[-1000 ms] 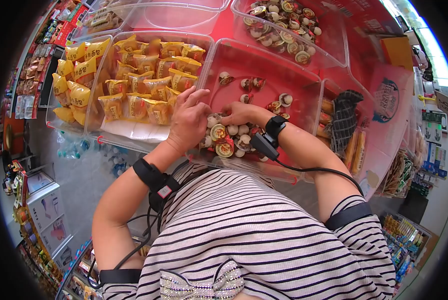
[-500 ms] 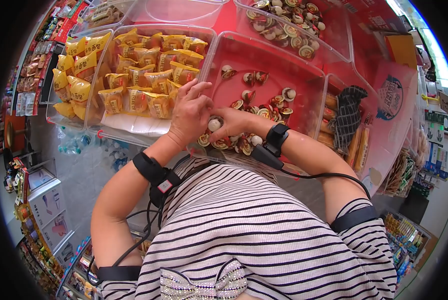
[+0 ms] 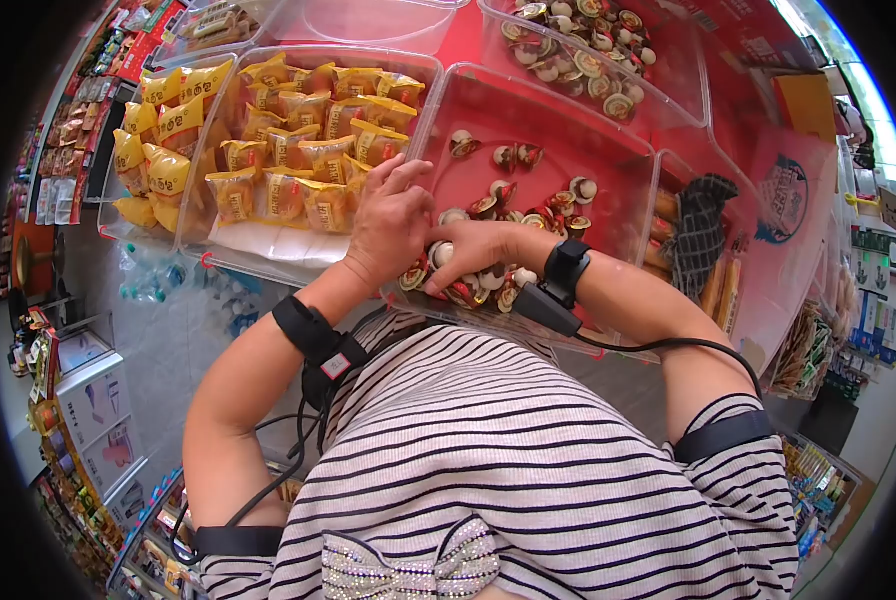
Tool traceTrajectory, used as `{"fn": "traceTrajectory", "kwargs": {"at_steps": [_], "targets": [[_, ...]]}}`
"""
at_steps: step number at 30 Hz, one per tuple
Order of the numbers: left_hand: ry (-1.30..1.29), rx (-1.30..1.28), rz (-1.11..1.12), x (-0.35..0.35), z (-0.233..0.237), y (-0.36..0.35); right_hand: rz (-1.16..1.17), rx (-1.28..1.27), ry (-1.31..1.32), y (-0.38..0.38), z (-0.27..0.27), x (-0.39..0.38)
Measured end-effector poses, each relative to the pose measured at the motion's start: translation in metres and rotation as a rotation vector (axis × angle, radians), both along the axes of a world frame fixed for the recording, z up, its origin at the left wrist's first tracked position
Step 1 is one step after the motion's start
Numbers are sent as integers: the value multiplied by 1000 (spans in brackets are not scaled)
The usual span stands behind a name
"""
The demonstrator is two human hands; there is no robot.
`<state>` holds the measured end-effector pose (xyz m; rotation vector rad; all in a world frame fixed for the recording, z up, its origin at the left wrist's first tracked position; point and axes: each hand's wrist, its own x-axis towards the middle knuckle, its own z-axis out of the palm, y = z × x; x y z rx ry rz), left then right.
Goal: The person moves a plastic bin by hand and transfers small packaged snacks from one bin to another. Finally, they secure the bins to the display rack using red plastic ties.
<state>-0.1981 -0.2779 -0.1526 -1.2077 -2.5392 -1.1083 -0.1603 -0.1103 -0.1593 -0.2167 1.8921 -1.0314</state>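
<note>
Small snack cups with round white tops and red-and-gold wrapping (image 3: 568,195) lie loose in a clear plastic bin (image 3: 528,90). My right hand (image 3: 473,248) reaches into the bin's near left corner, its thumb and fingers closed around one snack cup (image 3: 444,254). More cups lie under and beside that hand. My left hand (image 3: 393,222) is right beside it, over the bin's left wall. Its fingers are loosely bent and apart, with nothing visible in them; the thumb side is partly hidden.
Yellow-wrapped bread packs (image 3: 303,150) fill the bin on the left. Behind, another bin holds more snack cups (image 3: 578,45). A dark checked cloth (image 3: 703,235) lies over long snacks at right. Black straps and cables (image 3: 658,347) run along both arms.
The bins have shifted slightly right in view. My hands stay close together at the same corner; the right hand has moved slightly and still has a snack cup in its fingers.
</note>
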Motion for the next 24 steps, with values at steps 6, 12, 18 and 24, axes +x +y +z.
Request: {"fn": "traceTrajectory", "kwargs": {"at_steps": [6, 12, 18, 24], "targets": [[-15, -3, -2, -1, -3, -1, -4, 56, -73, -2, -21, -2], [-41, -3, -2, 0, 2, -1, -25, 10, -408, 5, 9, -14], [-20, 6, 8, 0, 1, -1, -85, -179, -374, 20, -25, -1], [-39, 0, 7, 0, 0, 0, -76, -139, 136, 0, -13, 21]]}}
